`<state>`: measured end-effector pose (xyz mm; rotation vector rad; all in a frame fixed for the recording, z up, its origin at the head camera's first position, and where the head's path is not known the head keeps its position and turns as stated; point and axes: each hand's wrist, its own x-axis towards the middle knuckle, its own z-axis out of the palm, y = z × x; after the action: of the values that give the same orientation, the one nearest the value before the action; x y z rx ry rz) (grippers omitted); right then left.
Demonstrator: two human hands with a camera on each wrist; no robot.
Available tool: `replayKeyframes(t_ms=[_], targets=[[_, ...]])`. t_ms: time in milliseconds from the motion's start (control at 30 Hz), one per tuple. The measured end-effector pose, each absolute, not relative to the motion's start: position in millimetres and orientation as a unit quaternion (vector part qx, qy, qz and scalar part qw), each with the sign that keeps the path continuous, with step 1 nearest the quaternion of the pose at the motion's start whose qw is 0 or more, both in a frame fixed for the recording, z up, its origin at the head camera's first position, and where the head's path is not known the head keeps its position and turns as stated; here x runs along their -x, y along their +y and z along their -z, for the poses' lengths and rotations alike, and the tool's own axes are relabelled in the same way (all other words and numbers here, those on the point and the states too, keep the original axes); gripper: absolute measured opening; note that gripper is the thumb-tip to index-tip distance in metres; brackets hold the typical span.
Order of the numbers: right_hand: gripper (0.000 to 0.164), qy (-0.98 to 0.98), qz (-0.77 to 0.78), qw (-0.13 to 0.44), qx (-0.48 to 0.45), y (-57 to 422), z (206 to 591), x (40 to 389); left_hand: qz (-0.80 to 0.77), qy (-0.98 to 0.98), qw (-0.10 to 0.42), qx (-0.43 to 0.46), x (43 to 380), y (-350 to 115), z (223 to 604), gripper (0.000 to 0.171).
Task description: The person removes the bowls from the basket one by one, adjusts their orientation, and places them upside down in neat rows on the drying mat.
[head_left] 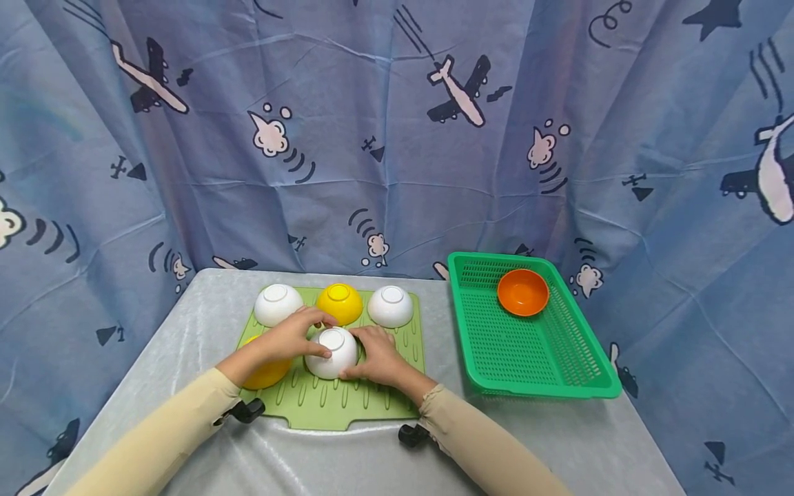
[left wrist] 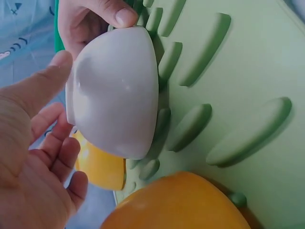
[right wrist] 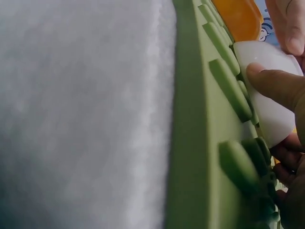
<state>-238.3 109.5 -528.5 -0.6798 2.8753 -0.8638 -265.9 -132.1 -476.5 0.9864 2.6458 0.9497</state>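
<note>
A white bowl (head_left: pixel 330 365) rests upside down on the ridged green drying mat (head_left: pixel 319 411). My right hand (head_left: pixel 380 357) grips its right side, the thumb low near the rim and the fingers around the far side. On the left of the same bowl, my left hand (head_left: pixel 296 335) has its thumb and loosely bent fingers at the foot ring, the palm apart from the wall, as the left wrist view shows. Under my left wrist, a yellow bowl (head_left: pixel 268 375) is partly hidden.
Behind, an inverted white bowl (head_left: pixel 278 311), yellow bowl (head_left: pixel 340 308) and second white bowl (head_left: pixel 391 311) form a row on the mat. A green basket (head_left: pixel 473 344) stands at right with an orange bowl (head_left: pixel 523 295) inside. A patterned curtain (head_left: pixel 397 138) hangs behind the table.
</note>
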Motion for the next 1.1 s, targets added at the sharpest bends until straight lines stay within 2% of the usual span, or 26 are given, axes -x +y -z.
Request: replayKeyframes(t_ms=[300, 533, 800, 1100], targets=[[0.083, 0.938, 0.265, 0.035, 0.220, 105, 505, 229, -0.318, 0.894, 0.082, -0.306, 267, -130, 479, 0.049], [0.082, 0.924, 0.265, 0.024, 0.275, 123, 431, 213, -0.311, 0.897, 0.092, -0.299, 265, -131, 478, 0.050], [0.078, 0.918, 0.231, -0.018, 0.323, 183, 356, 222, -0.302, 0.904, 0.102, -0.284, 265, -128, 479, 0.049], [0.078, 0.933, 0.198, -0.046, 0.298, 275, 321, 257, -0.294, 0.910, 0.093, -0.276, 262, -127, 479, 0.048]])
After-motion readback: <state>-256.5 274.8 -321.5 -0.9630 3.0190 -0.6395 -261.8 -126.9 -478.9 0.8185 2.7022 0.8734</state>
